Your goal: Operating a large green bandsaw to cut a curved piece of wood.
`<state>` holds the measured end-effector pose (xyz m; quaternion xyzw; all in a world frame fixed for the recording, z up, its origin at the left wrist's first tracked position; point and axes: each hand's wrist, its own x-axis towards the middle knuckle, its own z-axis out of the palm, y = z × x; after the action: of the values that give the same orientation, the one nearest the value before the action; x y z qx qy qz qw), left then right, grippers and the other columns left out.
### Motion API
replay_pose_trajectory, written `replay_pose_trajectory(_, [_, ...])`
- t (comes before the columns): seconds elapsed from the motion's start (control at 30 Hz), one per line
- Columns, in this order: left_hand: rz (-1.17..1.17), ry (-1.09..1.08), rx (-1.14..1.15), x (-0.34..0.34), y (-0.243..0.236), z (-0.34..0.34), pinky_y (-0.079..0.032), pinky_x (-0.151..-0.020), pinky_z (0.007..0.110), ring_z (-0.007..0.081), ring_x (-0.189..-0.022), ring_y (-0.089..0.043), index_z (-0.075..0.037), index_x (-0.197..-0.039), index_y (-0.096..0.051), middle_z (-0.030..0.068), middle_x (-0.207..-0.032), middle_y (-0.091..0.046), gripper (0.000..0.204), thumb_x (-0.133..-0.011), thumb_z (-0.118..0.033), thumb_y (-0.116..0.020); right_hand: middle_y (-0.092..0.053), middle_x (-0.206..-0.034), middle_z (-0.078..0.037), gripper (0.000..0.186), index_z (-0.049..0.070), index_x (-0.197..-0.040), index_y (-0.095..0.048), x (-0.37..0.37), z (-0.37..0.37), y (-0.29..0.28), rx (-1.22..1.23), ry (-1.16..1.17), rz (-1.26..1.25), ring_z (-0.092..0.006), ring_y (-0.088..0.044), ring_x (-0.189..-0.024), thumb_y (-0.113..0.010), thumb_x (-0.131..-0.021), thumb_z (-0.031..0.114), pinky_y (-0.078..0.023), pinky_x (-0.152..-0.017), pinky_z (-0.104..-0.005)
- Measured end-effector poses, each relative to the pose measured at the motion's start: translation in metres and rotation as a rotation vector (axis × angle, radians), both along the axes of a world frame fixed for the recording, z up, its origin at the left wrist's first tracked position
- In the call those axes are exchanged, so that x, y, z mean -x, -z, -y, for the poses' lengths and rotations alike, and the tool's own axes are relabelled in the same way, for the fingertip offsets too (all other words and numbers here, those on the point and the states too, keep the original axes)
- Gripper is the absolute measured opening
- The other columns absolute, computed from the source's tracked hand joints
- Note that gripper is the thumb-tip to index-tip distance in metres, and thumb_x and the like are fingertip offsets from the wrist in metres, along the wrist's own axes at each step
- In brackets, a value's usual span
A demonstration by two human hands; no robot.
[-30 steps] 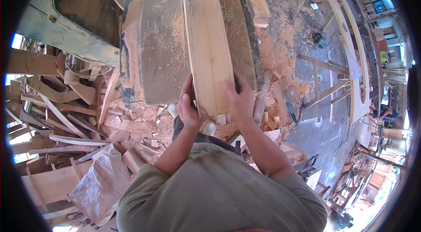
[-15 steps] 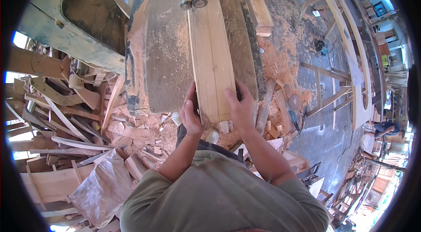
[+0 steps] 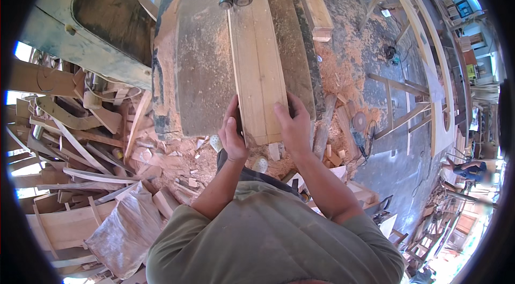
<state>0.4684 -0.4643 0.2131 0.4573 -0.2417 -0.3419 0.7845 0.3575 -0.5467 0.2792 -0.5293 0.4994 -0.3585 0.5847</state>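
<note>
A long, thick wooden board (image 3: 258,64) lies on the sawdust-covered machine table (image 3: 201,69), with dark lines running along its face. My left hand (image 3: 234,136) holds the left edge of its near end. On the opposite edge, my right hand (image 3: 295,128) grips with the thumb on top and the fingers down the side. At the board's far part stands the bandsaw's guide assembly (image 3: 234,0) with small round rollers. I cannot make out the blade itself.
The machine's large pale frame (image 3: 96,32) rises at the far left. A squared timber (image 3: 310,2) lies right of the board. Offcuts (image 3: 80,134) heap up at left. An angle grinder (image 3: 360,142) and a wooden frame (image 3: 424,42) are at right. People stand farther off.
The board and both my hands have shifted very slightly away from me, toward the guide assembly. My grip looks the same. A person far to the right has changed posture.
</note>
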Motion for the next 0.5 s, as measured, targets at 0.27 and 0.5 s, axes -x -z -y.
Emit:
replay_pose_trajectory(0.27, [-0.063,-0.015,0.014,0.002,0.000,0.004,-0.033,-0.112,0.039,0.0303,-0.131,-0.046,0.013,-0.143,-0.035,0.0252,-0.141,-0.047,0.059,-0.099,-0.026,-0.034,-0.064,-0.119,-0.018,0.048,-0.010,-0.129,-0.053,-0.001,0.003,0.000,-0.009,-0.027,0.042,-0.0189,-0.061,-0.107,-0.064,-0.090,0.015,-0.048,-0.094,-0.0312])
replay_pose_trajectory(0.5, [-0.072,-0.023,0.038,-0.001,0.008,0.006,-0.032,-0.113,0.040,0.0295,-0.133,-0.045,0.011,-0.142,-0.037,0.0232,-0.143,-0.046,0.056,-0.099,-0.024,-0.034,-0.064,-0.118,-0.017,0.047,-0.010,-0.128,-0.053,-0.002,0.005,0.002,0.023,-0.009,0.026,-0.0187,-0.062,-0.107,-0.064,-0.090,0.015,-0.048,-0.094,-0.0310])
